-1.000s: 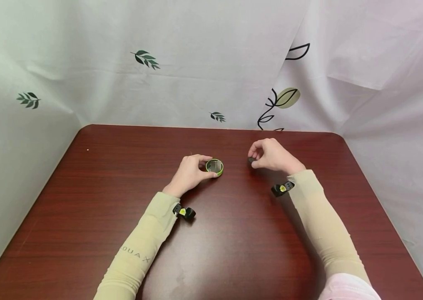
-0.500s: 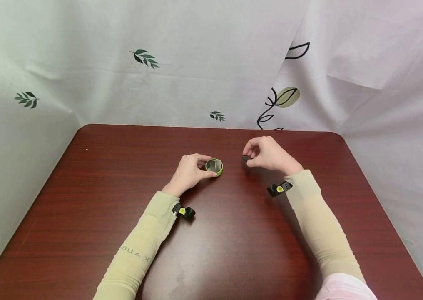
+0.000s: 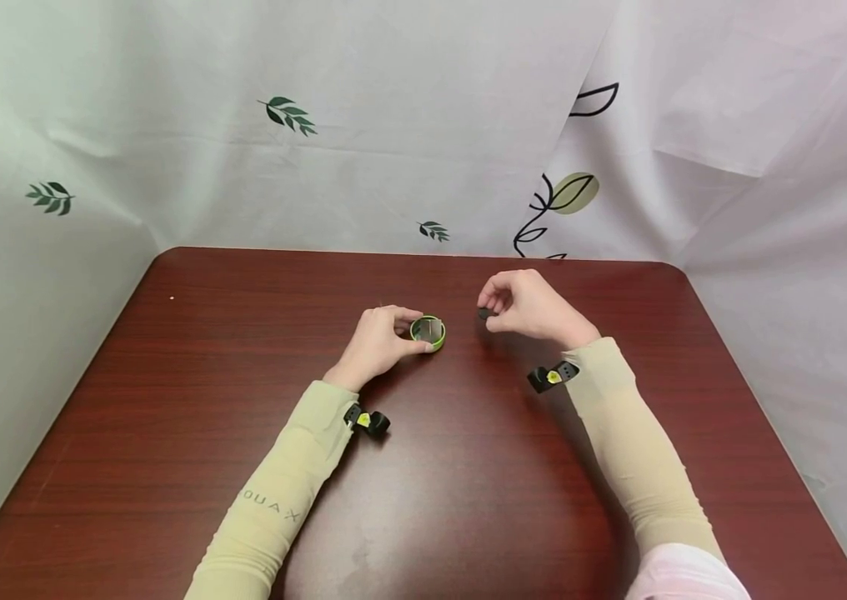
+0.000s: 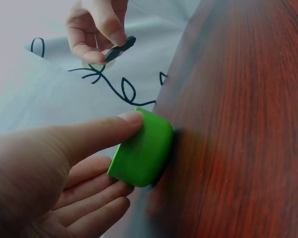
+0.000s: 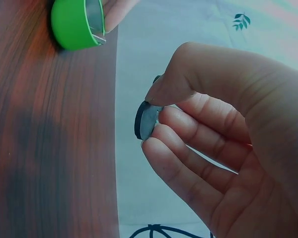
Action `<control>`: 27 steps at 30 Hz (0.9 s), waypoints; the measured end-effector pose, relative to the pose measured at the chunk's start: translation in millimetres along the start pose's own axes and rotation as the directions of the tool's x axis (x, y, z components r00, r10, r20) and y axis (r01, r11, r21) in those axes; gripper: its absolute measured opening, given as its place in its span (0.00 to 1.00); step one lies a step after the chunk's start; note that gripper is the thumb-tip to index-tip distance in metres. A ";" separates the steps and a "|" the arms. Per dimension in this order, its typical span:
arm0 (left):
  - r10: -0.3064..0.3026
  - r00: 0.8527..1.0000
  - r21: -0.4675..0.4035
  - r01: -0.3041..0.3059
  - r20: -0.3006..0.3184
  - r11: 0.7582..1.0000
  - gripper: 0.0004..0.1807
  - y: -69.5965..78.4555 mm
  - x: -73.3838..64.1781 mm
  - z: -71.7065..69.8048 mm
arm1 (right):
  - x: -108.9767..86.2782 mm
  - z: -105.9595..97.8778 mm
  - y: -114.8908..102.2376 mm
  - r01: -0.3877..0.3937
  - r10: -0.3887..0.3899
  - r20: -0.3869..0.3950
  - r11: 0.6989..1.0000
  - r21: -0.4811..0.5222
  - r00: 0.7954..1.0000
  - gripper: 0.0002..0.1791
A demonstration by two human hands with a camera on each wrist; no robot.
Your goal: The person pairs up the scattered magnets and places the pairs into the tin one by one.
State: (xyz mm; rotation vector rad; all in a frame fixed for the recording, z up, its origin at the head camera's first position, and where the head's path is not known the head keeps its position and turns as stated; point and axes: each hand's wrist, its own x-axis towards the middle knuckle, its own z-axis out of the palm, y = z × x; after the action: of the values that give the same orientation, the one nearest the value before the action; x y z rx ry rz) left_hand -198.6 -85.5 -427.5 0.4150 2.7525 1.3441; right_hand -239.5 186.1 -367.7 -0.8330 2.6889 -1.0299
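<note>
A small round bright-green cup (image 3: 428, 346) stands on the table, its top open and grey, shiny flat pieces showing inside. Thumb and fingers of my left hand (image 3: 377, 346) grip its wall from the left; the left wrist view shows the cup's smooth green side (image 4: 146, 148). To the right of the cup and apart from it, my right hand (image 3: 532, 307) is held above the table. Between its thumb and fingertips it pinches a small, flat, dark piece (image 5: 146, 120) with rounded lobes. The thumb and fingers cover part of this piece, and its kind is unclear.
The dark red-brown wooden table (image 3: 423, 483) reaches back to a white curtain (image 3: 363, 167) with leaf prints, which also hangs at both sides. Each wrist wears a small black camera, one (image 3: 373, 422) beside the left sleeve, another (image 3: 543, 379) beside the right.
My right hand has moved left, closer to the green cup, with the dark piece still pinched. My left hand and the cup have stayed in place.
</note>
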 end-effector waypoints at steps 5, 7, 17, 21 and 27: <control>0.004 1.000 -0.003 -0.004 0.002 1.000 0.29 -0.1 0.6 0.0 | 1.5 0.9 -2.4 0.007 -0.007 -0.003 1.000 -0.001 1.000 0.11; 0.007 1.000 -0.002 -0.007 0.001 1.000 0.29 0.0 0.6 0.1 | 2.3 1.3 -3.2 0.012 -0.012 -0.007 1.000 0.001 1.000 0.11; 0.003 1.000 -0.004 -0.003 0.001 1.000 0.30 -1.0 0.5 -0.3 | 4.6 6.0 -6.9 0.022 -0.022 -0.004 1.000 0.022 1.000 0.12; 0.002 1.000 -0.004 -0.002 0.002 1.000 0.29 -0.4 0.0 0.0 | 4.9 7.0 -8.5 0.019 -0.019 -0.002 1.000 0.017 1.000 0.13; 0.004 1.000 -0.006 -0.004 -0.002 1.000 0.30 0.6 -0.4 -0.8 | 7.6 9.9 -11.0 0.037 -0.036 -0.010 0.999 0.022 0.999 0.12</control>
State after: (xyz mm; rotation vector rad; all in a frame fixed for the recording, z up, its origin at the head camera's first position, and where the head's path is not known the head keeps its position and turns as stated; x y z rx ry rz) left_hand -198.2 -85.9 -426.5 0.4199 2.7499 1.3540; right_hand -237.8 169.5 -367.6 -0.8787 2.6745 -1.0718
